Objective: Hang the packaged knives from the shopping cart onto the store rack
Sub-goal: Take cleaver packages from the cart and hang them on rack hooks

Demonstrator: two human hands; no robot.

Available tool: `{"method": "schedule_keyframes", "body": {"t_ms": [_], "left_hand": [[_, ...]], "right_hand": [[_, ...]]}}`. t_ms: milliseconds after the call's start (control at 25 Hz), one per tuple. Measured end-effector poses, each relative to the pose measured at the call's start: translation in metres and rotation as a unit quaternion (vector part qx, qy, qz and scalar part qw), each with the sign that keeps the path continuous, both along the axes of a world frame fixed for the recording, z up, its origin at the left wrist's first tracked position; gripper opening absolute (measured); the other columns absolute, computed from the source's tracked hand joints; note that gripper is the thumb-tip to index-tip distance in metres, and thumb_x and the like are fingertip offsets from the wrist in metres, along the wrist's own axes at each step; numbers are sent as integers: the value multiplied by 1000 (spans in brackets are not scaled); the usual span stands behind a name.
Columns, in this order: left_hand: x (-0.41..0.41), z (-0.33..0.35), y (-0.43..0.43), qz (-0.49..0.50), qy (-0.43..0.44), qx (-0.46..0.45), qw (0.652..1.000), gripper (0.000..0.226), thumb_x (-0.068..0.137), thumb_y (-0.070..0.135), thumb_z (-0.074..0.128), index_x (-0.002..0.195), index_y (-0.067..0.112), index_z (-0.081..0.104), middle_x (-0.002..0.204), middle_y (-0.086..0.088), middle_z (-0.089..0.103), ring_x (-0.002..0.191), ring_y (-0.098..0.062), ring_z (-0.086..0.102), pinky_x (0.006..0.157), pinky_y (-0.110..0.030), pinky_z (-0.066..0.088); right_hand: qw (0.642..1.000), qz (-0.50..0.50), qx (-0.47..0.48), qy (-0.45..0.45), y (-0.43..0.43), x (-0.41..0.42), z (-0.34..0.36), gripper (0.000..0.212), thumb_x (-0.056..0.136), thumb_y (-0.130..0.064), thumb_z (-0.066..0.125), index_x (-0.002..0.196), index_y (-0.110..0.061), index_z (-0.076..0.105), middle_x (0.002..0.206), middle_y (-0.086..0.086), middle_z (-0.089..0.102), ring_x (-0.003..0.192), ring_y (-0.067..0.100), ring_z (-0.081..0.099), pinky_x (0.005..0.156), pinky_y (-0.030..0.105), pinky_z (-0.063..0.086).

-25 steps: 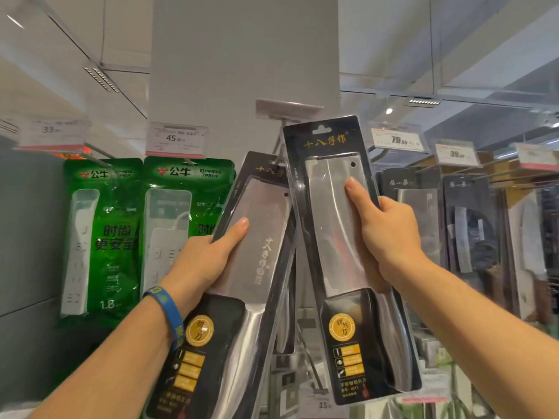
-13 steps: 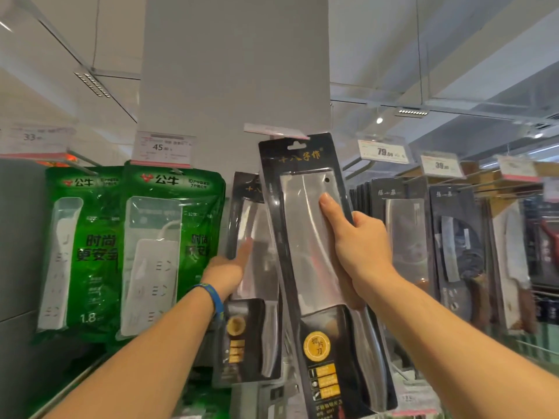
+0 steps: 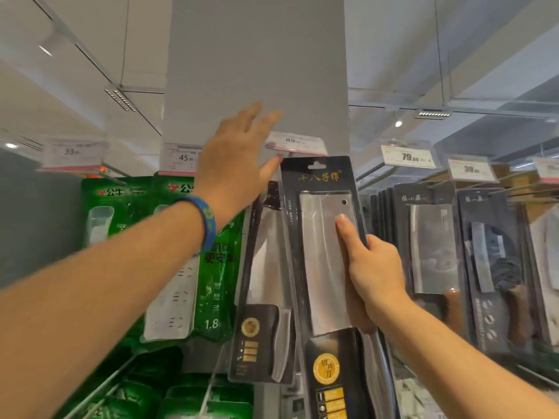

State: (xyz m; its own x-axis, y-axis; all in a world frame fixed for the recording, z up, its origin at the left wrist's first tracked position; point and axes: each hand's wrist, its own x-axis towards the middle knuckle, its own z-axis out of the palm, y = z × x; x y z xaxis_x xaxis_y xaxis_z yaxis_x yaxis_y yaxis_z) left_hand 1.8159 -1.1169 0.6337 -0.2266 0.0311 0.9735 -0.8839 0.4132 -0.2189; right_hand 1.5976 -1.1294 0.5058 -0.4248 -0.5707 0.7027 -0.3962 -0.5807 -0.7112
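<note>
1. Right hand (image 3: 373, 267) grips the knife pack (image 3: 320, 252) at mid-blade, thumb on the blister front, fingers behind.
2. Pack stands upright just below the price tag (image 3: 296, 143), its hang slot (image 3: 316, 165) apparently not yet hooked.
3. Left hand (image 3: 233, 167) is released, fingers spread, beside the tag.
4. Handling, as judged: stiff card, slick plastic, bottom-heavy; hold mid-body and steer the top.

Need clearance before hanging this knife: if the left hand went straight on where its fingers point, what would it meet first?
Likely the 89 price tag, just right of the left hand. Its fingers aim slightly above the tag, so they might instead reach the grey pillar behind. Depth is unclear.
</note>
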Motion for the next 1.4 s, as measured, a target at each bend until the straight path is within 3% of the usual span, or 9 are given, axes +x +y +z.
{"method": "schedule_keyframes", "body": {"t_ms": [120, 280, 400, 520, 680, 920, 1080, 1200, 1400], "left_hand": [[6, 36, 9, 90, -119, 21, 989, 32, 102, 37, 49, 129, 29, 63, 124, 0, 66, 111, -26, 58, 88, -43, 52], [12, 47, 7, 49, -123, 46, 990, 36, 103, 43, 43, 118, 25, 71, 106, -4, 74, 97, -28, 65, 81, -44, 51], [13, 43, 4, 31, -122, 38, 991, 38, 103, 43, 45, 115, 21, 73, 99, -7, 75, 89, -30, 66, 78, -45, 51], [15, 43, 5, 29, -116, 38, 992, 41, 103, 45, 45, 112, 17, 74, 92, -10, 75, 81, -31, 66, 74, -46, 52], [13, 40, 2, 26, -115, 31, 993, 41, 101, 47, 47, 109, 18, 75, 89, -12, 74, 80, -34, 65, 73, -47, 52], [13, 36, 0, -13, -97, 20, 995, 39, 99, 49, 51, 107, 21, 77, 87, -12, 75, 78, -34, 68, 72, -46, 54], [13, 35, -1, -26, -98, 15, 995, 37, 98, 47, 53, 110, 20, 76, 94, -13, 76, 87, -35, 69, 78, -47, 55], [11, 35, 0, -30, -100, 10, 994, 38, 97, 48, 55, 112, 20, 76, 94, -12, 76, 86, -34, 69, 77, -46, 56], [11, 35, 2, -3, -95, 5, 995, 38, 97, 49, 54, 116, 22, 74, 95, -10, 77, 85, -33, 68, 77, -43, 54]], "right_hand": [[999, 24, -6, -20, -4, 15, -5, 72, 74, -87, 55, 59, -16, 47, 48, -7, 51, 44, 6, 46, 51, 30, 38], [999, 17, -43, -5, -9, 27, -10, 69, 79, -83, 58, 54, -21, 38, 42, -12, 44, 39, 5, 39, 40, 17, 32], [999, 11, -46, 14, -12, 32, -18, 69, 79, -81, 60, 52, -23, 36, 42, -11, 41, 40, 5, 37, 42, 21, 30], [1000, 8, -12, 6, -14, 29, -27, 71, 78, -81, 59, 61, -16, 40, 54, -1, 40, 51, 14, 37, 53, 36, 33], [998, -21, -53, 16, -9, 28, -24, 70, 82, -79, 60, 59, -18, 35, 49, -9, 30, 48, 11, 28, 51, 35, 28], [999, -27, -31, 26, -6, 35, -22, 69, 81, -78, 61, 58, -19, 34, 47, -9, 33, 45, 9, 29, 50, 33, 30], [998, -19, -59, 12, -1, 36, -11, 70, 80, -80, 59, 56, -22, 29, 42, -10, 31, 41, 9, 30, 44, 24, 27], [999, -10, -33, 14, -3, 44, -6, 69, 82, -79, 59, 57, -21, 31, 42, -10, 34, 40, 8, 33, 49, 31, 28], [998, -3, 10, 66, -2, 59, -8, 74, 80, -85, 55, 64, -12, 54, 57, 0, 59, 55, 19, 58, 56, 44, 52]]}}
